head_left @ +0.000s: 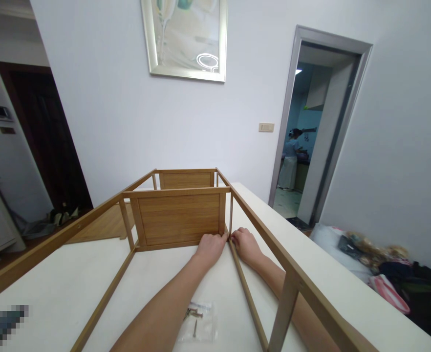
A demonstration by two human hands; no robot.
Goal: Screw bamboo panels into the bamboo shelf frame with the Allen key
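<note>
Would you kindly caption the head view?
Left hand and right hand low on a wooden frame, white table beneath.

No text, label, brand, number or sign can be read.

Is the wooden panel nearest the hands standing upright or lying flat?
Upright: the wooden panel faces the camera broadside, its top edge raised above the white tabletop.
</note>
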